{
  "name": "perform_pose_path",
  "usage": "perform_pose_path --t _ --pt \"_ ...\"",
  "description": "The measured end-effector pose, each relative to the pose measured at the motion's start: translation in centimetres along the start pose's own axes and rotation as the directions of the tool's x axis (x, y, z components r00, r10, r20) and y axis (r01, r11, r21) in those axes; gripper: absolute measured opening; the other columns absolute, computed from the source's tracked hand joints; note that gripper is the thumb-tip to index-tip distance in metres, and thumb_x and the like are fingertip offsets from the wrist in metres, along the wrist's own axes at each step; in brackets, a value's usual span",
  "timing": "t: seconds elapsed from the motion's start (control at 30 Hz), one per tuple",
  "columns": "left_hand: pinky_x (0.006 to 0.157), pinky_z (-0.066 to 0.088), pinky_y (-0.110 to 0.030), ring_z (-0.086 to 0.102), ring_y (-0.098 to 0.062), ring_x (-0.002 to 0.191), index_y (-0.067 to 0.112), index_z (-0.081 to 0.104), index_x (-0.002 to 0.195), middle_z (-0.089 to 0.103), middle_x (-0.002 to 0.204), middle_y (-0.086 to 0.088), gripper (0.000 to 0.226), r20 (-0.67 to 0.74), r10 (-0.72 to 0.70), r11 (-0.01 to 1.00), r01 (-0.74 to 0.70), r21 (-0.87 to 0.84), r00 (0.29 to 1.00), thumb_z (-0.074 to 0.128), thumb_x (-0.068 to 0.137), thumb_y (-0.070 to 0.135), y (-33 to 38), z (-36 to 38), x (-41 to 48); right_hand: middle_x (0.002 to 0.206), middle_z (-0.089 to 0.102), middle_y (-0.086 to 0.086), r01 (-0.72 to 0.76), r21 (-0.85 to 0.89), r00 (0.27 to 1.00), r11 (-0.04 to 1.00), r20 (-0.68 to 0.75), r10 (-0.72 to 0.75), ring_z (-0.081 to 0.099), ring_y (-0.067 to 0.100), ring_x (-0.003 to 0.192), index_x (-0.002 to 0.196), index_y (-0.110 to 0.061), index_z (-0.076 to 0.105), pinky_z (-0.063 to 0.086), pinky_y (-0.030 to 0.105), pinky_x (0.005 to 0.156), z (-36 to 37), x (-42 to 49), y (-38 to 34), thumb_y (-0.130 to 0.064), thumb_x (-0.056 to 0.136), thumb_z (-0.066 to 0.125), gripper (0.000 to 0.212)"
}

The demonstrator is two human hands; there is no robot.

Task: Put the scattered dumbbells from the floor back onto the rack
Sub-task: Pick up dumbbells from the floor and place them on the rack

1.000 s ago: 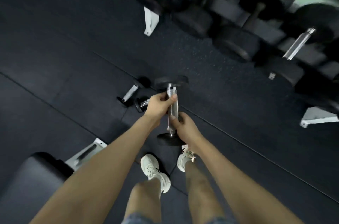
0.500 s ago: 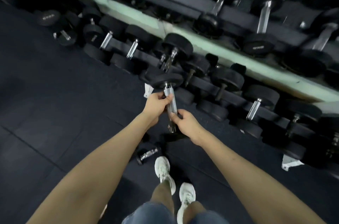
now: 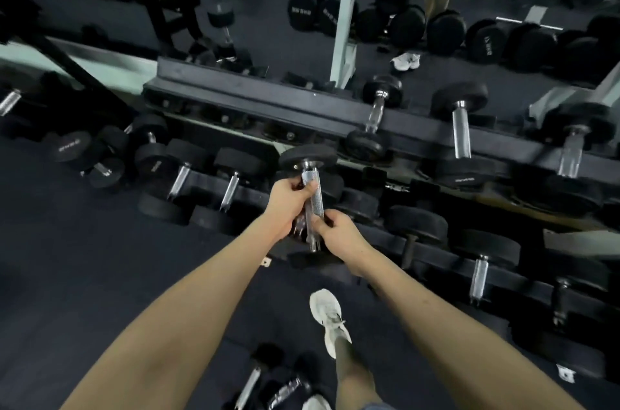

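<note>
Head view, the only one given, looks down over both bare forearms toward a dumbbell point(image 3: 313, 198) held near the centre of the frame, its knurled chrome handle running roughly from 12 to 6 o'clock. Its far black head sits at 12 o'clock from the hands, and its near head lies dark and partly hidden below them at 6 o'clock. At the upper part of the handle, the left hand point(image 3: 289, 200) is wrapped tight around the chrome, thumb across the front. Lower on the same handle, the right hand point(image 3: 339, 232) is clenched around the bar just above the near head. Behind and beyond the held weight, from 9 o'clock round to 3 o'clock, runs the rack point(image 3: 255, 101), a dark tiered frame with slanted rails. On its lower tier, racked dumbbells point(image 3: 231, 186) rest side by side at 9 o'clock from the hands, and more sit at 3 and 4 o'clock. An upper-tier dumbbell point(image 3: 461, 131) lies across the rail at 2 o'clock, with others beside it. Down at 6 o'clock, close to the frame's bottom edge, two loose dumbbells point(image 3: 265, 382) lie on the dark rubber floor point(image 3: 67, 258), just left of the person's white shoe point(image 3: 330, 319). A second shoe shows only partly at the bottom edge.
</note>
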State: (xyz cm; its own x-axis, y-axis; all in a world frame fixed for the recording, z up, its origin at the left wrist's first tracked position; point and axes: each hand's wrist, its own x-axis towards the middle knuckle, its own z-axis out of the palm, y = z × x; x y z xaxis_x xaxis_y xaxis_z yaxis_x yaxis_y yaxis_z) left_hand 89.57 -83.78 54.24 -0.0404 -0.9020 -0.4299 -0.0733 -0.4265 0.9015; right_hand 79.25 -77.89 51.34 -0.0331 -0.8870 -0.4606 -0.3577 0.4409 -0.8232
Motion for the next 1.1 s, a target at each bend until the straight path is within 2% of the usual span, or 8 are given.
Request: perform_pose_path --t 0.07,0.17,0.27,0.43,0.53,0.63,0.8,1.1 --pt "0.064 0.051 -0.016 0.061 -0.013 0.078 -0.002 0.064 0.108 0.065 0.081 0.000 0.023 -0.014 0.021 0.999 -0.021 0.031 1.000 0.060 0.089 0.010 1.7 0.0 3.5 0.081 0.064 -0.001 0.014 0.047 1.000 0.999 -0.012 -0.013 0.060 0.021 0.079 0.091 -0.022 0.060 0.049 0.047 0.085 -0.5 3.1 -1.6 -0.040 0.090 0.050 0.020" --pt "0.069 0.051 -0.018 0.061 -0.011 0.080 0.000 0.066 0.107 0.065 0.082 0.000 0.023 -0.041 0.032 0.997 -0.029 0.078 0.999 0.061 0.089 0.013 4.5 0.1 8.7 0.081 0.063 -0.003 0.018 0.097 1.000 0.995 -0.006 -0.017 0.058 0.017 0.077 0.092 -0.020 0.060 0.050 0.046 0.081 -1.3 8.3 -4.0 -0.042 0.089 0.050 0.025" --pt "0.086 0.051 -0.034 0.062 -0.018 0.090 0.006 0.066 0.103 0.067 0.090 -0.004 0.018 -0.052 -0.008 0.995 0.014 0.102 0.999 0.061 0.089 0.016 7.1 0.2 14.3 0.088 0.065 -0.004 -0.008 0.109 1.000 0.994 0.010 0.007 0.062 0.019 0.085 0.102 -0.021 0.060 0.050 0.043 0.085 -1.8 13.9 -6.3 -0.047 0.089 0.048 0.031" --pt "0.082 0.048 -0.037 0.060 -0.023 0.092 0.010 0.065 0.093 0.065 0.092 -0.009 0.010 -0.096 -0.040 0.985 0.055 0.163 0.995 0.062 0.087 0.017 9.8 0.0 23.7 0.093 0.064 -0.003 -0.029 0.104 0.999 0.994 -0.025 0.032 0.061 0.018 0.086 0.108 -0.017 0.058 0.051 0.041 0.082 -2.0 22.9 -9.1 -0.049 0.092 0.046 0.038" --pt "0.093 0.049 -0.042 0.062 -0.027 0.103 0.013 0.066 0.098 0.066 0.098 -0.009 0.011 -0.112 -0.061 0.982 0.080 0.169 0.992 0.061 0.088 0.016 11.0 0.0 28.4 0.094 0.066 -0.002 -0.034 0.078 0.998 0.996 -0.053 0.038 0.062 0.019 0.088 0.105 -0.016 0.059 0.050 0.041 0.081 -2.1 27.7 -10.3 -0.048 0.092 0.047 0.037" --pt "0.093 0.047 -0.034 0.060 -0.021 0.102 0.008 0.066 0.106 0.065 0.099 -0.005 0.019 -0.118 -0.074 0.983 0.092 0.156 0.990 0.060 0.089 0.013 11.7 -0.2 31.9 0.101 0.068 -0.001 -0.057 0.048 0.996 0.997 -0.064 0.060 0.063 0.020 0.094 0.110 -0.017 0.059 0.049 0.038 0.083 -1.9 31.4 -11.0 -0.047 0.093 0.046 0.037" --pt "0.092 0.050 -0.037 0.061 -0.020 0.095 0.012 0.065 0.083 0.065 0.085 -0.002 0.007 -0.093 -0.104 0.980 0.118 0.162 0.990 0.061 0.088 0.014 11.3 -0.6 35.4 0.102 0.068 -0.001 -0.099 0.071 0.992 0.993 -0.076 0.104 0.063 0.019 0.096 0.111 -0.018 0.058 0.049 0.036 0.083 -0.9 34.6 -11.1 -0.044 0.095 0.045 0.033" --pt "0.091 0.050 -0.031 0.062 -0.020 0.107 0.008 0.065 0.111 0.068 0.110 -0.007 0.027 -0.035 -0.071 0.977 0.077 0.200 0.997 0.061 0.088 0.021 10.4 -1.2 35.6 0.080 0.060 -0.011 -0.087 0.078 0.988 0.993 -0.121 0.096 0.059 0.013 0.081 0.099 -0.021 0.055 0.042 0.026 0.066 -1.0 34.4 -11.3 -0.039 0.094 0.050 0.019"
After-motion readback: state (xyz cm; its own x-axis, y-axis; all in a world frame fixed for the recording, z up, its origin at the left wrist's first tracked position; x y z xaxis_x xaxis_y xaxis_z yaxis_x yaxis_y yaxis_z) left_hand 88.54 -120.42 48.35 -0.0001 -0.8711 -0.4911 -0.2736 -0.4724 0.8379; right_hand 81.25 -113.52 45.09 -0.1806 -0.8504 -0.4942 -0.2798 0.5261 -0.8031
